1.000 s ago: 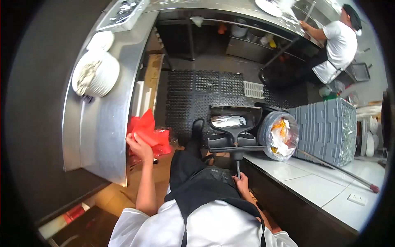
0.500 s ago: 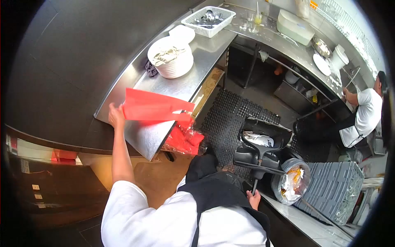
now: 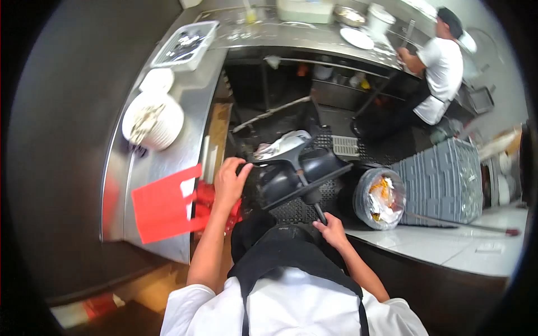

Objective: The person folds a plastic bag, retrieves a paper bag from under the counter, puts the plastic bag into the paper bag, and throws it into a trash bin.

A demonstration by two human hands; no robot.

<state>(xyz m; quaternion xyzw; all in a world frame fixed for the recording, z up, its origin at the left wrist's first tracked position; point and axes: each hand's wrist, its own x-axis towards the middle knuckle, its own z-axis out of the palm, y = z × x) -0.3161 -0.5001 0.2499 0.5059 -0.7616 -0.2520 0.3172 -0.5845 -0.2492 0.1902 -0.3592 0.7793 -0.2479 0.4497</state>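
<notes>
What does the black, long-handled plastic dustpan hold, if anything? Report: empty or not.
Not empty: crumpled white material lies inside the dustpan. How full it is, I cannot tell.

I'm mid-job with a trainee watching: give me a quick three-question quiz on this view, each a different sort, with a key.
1. What does the right hand grip?
a) a mug
b) the dustpan's handle
c) a knife
2. True or false: the stack of plates stands on the floor.
3. Fill in: in the picture, the bin sits between the dustpan and the ____.

Key: 1. b; 2. false, it stands on the metal counter; 3. grey crates.
</notes>
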